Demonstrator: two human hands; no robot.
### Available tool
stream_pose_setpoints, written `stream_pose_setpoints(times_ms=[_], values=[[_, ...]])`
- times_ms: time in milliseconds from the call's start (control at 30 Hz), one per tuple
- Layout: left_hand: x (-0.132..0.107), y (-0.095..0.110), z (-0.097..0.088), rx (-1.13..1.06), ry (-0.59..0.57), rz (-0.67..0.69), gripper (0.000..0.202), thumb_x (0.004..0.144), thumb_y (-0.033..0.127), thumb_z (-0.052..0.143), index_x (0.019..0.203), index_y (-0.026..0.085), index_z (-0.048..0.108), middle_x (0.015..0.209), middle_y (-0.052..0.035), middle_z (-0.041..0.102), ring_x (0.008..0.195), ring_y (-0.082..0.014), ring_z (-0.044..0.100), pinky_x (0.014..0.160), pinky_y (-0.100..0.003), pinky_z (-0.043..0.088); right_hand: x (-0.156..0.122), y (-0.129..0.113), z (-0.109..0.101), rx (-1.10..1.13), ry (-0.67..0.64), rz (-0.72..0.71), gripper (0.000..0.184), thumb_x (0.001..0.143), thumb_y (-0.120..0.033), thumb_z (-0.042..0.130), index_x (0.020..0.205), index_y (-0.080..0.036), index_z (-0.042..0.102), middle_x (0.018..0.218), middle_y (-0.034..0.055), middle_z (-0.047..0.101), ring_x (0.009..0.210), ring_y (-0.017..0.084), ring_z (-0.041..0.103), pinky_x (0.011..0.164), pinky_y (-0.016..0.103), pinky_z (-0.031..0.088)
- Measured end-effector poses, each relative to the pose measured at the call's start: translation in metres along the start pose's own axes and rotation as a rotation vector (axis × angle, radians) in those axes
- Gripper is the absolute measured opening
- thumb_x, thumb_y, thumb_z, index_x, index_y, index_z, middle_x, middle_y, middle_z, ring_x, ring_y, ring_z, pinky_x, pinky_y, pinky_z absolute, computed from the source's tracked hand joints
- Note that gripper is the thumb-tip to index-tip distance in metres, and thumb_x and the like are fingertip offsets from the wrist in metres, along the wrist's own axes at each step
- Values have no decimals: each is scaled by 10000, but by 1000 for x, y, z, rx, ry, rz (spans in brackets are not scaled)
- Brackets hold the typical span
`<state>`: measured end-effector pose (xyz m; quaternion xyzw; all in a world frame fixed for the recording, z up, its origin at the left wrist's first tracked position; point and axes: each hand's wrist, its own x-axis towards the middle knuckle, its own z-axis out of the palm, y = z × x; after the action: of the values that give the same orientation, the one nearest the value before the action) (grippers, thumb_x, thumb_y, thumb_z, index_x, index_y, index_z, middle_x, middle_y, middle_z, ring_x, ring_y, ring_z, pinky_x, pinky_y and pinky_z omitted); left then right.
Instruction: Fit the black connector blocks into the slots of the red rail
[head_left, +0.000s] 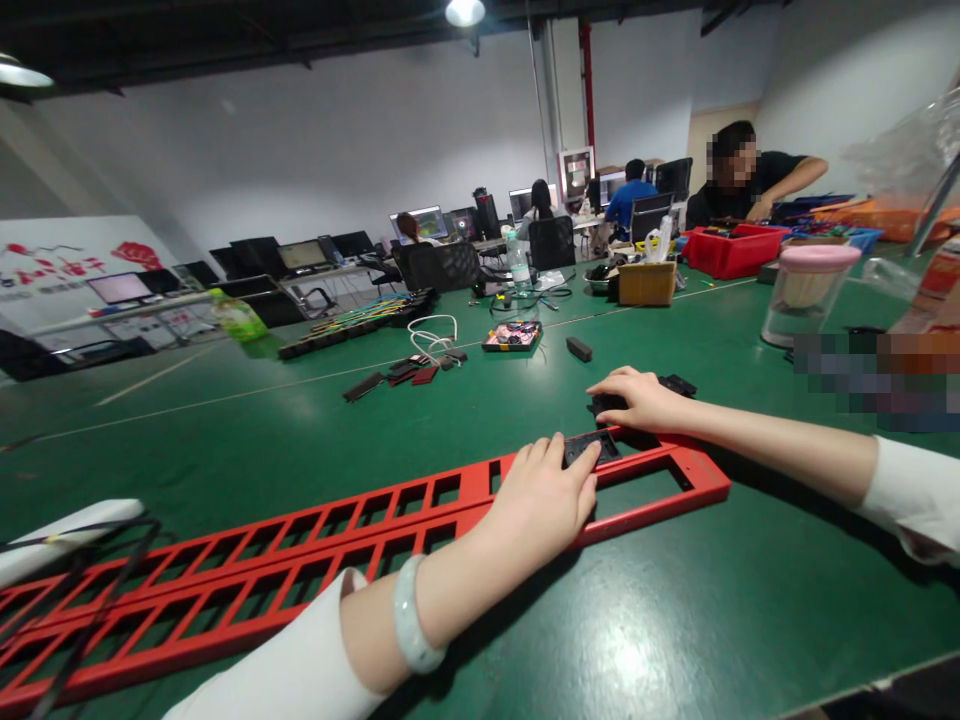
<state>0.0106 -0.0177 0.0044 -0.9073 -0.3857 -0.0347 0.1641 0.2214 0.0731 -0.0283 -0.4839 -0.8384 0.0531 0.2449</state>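
A long red slotted frame (474,484) lies across the green table in front of me. Over its right part rests my left hand (541,492), with a pale bracelet on the wrist. Its thumb and index finger are on a black plastic plate (577,450) that sits in a frame opening. Just behind the frame's right end, my right hand (646,402) curls its fingers over a black plastic part (609,402). The hand partly hides that part. Another black piece (678,385) lies beyond the right wrist.
Black and dark red pieces (405,372) lie with a white cable further back. A small black block (578,348) and a shallow box (512,336) are nearby. A pink-lidded jar (806,295) stands at right. Dark wires cross the frame's left end. A co-worker (739,175) sits opposite.
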Motion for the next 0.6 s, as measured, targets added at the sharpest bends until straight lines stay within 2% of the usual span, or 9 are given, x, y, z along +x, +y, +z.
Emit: stream_pose_setpoints(times_ms=[167, 267, 367, 500, 600], values=[[1, 1, -1, -17, -22, -6, 414, 897, 320, 349, 1286, 205, 432, 1189, -186, 519, 1084, -300, 505, 895, -430, 384, -10, -4, -6, 149, 100, -188, 458, 757, -331, 595, 1180, -171, 525, 1089, 111, 594, 1007, 216, 540, 865, 367, 431], [1, 2, -3, -44, -46, -26, 416, 899, 318, 344, 1295, 215, 420, 1213, -186, 502, 1098, -295, 494, 911, -438, 372, -22, -7, -12, 253, 129, -235, 459, 762, -359, 590, 1175, -171, 523, 1039, 93, 605, 907, 188, 576, 794, 317, 469], [1, 0, -4, -84, -62, -42, 426, 898, 332, 343, 1307, 226, 400, 1272, -178, 455, 1108, -286, 480, 916, -446, 365, -35, -8, -17, 317, 102, -240, 453, 770, -355, 584, 1181, -178, 514, 1032, 85, 605, 890, 179, 580, 787, 313, 476], [1, -6, -7, -143, -87, 45, 468, 886, 385, 360, 1342, 291, 324, 1397, -126, 317, 1111, -290, 454, 900, -475, 363, -45, -6, -21, 317, 56, -274, 486, 750, -331, 613, 1194, -171, 500, 1092, 101, 579, 982, 198, 553, 852, 338, 452], [0, -9, -8, -159, -100, 68, 473, 881, 421, 359, 1342, 324, 315, 1404, -103, 313, 1107, -296, 436, 899, -494, 348, -47, -6, -22, 299, 51, -291, 498, 735, -328, 628, 1190, -169, 503, 1113, 109, 569, 1016, 213, 538, 881, 363, 436]])
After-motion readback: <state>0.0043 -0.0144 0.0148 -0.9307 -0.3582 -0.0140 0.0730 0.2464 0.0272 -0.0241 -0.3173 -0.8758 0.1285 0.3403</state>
